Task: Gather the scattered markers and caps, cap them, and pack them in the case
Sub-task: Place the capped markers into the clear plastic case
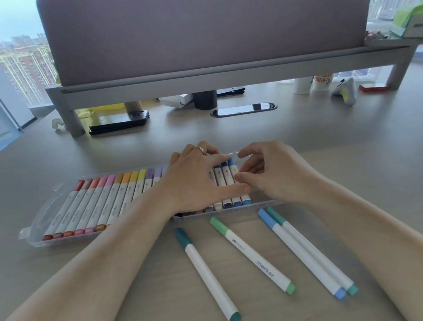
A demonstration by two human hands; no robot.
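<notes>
- Markers [230, 182]: you are settling the row in the case [56, 240], left hand [199, 177] pressing flat, right hand [267, 172] curled alongside, grip unclear.
- Next: four loose markers [253, 256], capped, are lying nearer you, awaiting pickup.

Clear case [40, 219] lies on the tabletop [360, 130], holding a row of capped markers [109, 198]. Left hand [196, 178] rests flat over the row's middle. Right hand [267, 170] has its fingers [246, 153] curled at the rightmost blue marker [235, 181]; grip unclear. Four capped markers lie loose near the case: dark teal marker [207, 274], green marker [252, 254], then light blue marker [300, 253] touching teal-green marker [318, 251].
</notes>
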